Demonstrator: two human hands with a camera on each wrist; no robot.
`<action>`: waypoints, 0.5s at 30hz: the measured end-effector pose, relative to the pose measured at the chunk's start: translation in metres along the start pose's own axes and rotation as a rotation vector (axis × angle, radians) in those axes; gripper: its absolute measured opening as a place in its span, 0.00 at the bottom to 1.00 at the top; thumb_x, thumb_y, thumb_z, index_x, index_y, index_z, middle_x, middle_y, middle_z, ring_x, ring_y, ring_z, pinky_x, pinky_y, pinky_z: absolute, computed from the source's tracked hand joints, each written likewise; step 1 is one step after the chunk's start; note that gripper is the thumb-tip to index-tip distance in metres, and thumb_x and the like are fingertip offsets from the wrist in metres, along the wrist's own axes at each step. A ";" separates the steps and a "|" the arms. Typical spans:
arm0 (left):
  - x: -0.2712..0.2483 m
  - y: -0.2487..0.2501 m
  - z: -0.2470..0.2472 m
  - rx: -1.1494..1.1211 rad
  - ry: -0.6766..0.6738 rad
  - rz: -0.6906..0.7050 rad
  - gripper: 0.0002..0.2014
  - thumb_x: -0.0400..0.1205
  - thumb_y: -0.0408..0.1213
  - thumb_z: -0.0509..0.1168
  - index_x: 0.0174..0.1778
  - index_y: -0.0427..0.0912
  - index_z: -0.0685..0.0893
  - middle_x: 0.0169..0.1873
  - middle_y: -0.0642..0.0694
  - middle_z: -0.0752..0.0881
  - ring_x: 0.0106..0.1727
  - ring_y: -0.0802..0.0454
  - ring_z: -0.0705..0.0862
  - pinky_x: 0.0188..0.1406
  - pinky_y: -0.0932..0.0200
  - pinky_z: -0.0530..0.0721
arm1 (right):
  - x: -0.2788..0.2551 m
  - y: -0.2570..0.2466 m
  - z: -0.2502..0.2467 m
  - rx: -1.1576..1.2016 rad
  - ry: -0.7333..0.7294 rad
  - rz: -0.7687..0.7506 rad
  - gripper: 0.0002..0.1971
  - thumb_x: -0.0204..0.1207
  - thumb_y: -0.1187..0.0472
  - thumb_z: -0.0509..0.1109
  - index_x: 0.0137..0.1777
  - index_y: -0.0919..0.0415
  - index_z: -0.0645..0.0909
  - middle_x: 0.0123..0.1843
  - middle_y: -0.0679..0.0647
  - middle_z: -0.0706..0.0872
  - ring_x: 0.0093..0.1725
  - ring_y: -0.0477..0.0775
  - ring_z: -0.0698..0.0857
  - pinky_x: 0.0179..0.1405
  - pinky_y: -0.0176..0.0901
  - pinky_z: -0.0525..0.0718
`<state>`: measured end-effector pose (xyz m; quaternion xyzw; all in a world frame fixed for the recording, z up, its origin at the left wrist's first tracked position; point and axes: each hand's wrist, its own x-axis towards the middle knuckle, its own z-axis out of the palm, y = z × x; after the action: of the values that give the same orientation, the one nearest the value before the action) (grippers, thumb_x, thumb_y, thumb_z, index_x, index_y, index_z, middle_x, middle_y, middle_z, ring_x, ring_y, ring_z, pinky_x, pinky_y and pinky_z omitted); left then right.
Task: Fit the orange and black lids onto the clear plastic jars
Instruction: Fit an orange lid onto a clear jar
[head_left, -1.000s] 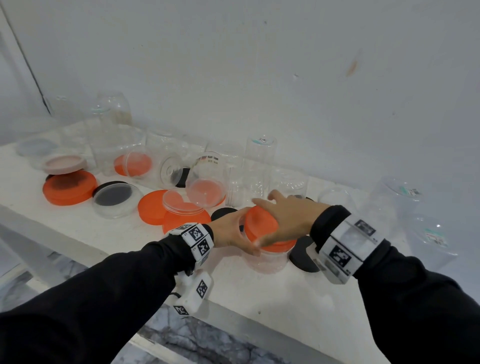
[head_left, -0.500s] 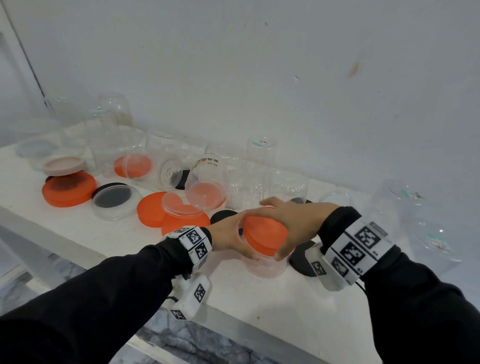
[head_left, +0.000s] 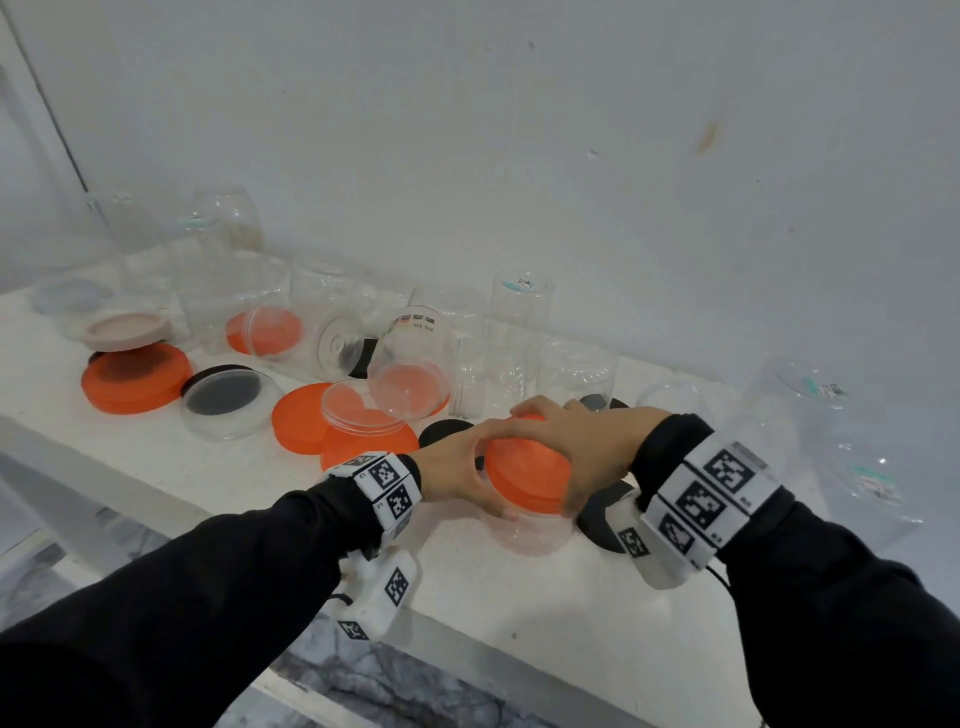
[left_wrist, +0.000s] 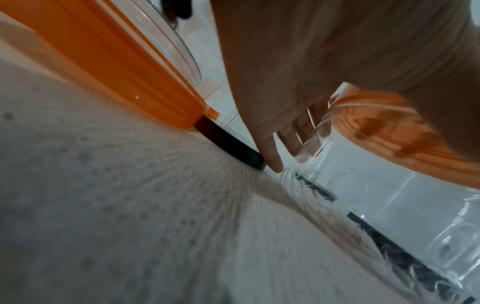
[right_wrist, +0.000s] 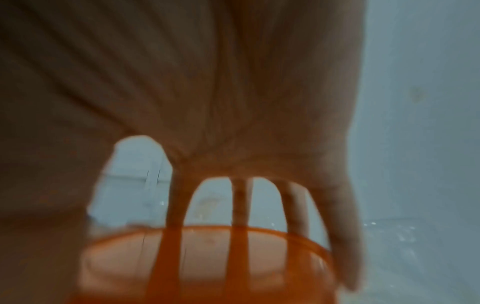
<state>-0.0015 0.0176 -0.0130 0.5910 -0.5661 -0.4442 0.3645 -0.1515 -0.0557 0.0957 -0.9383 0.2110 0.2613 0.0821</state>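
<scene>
Biggest risk here, I'd say, was the orange lid (head_left: 524, 475) going on crooked: it sat tilted on the clear jar (head_left: 530, 530), so a twist could cross the thread or tip the light jar onto the black lid (head_left: 597, 512) just beside it. The right hand (head_left: 582, 447) was clamped over the top, fingers (right_wrist: 240, 205) spread and curled round the lid's rim. The left hand (head_left: 457, 467) gripped the jar's side, fingers wrapped narrow around it. All this was near the bench (head_left: 519, 623) front edge, right of the middle.
</scene>
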 end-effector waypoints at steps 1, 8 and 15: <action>0.000 0.000 0.000 -0.009 -0.004 0.003 0.46 0.62 0.31 0.81 0.74 0.46 0.65 0.63 0.54 0.77 0.64 0.63 0.77 0.54 0.70 0.78 | 0.001 0.000 0.002 0.009 0.035 0.009 0.48 0.62 0.54 0.79 0.73 0.24 0.51 0.74 0.45 0.56 0.67 0.58 0.65 0.59 0.60 0.79; 0.002 -0.003 -0.001 0.054 0.000 -0.007 0.46 0.65 0.32 0.80 0.76 0.45 0.62 0.60 0.60 0.76 0.64 0.61 0.76 0.60 0.69 0.75 | 0.004 -0.009 0.010 -0.061 0.196 0.189 0.49 0.63 0.25 0.65 0.80 0.44 0.53 0.74 0.59 0.66 0.70 0.66 0.71 0.62 0.57 0.74; 0.000 0.000 0.000 0.010 0.004 0.012 0.48 0.62 0.32 0.81 0.76 0.47 0.64 0.62 0.58 0.76 0.62 0.64 0.76 0.54 0.71 0.76 | -0.002 -0.003 0.001 0.021 0.097 0.052 0.41 0.64 0.42 0.77 0.72 0.25 0.56 0.68 0.50 0.66 0.63 0.59 0.71 0.59 0.56 0.78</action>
<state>-0.0015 0.0175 -0.0135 0.5902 -0.5712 -0.4381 0.3654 -0.1517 -0.0518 0.0960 -0.9432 0.2419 0.2152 0.0749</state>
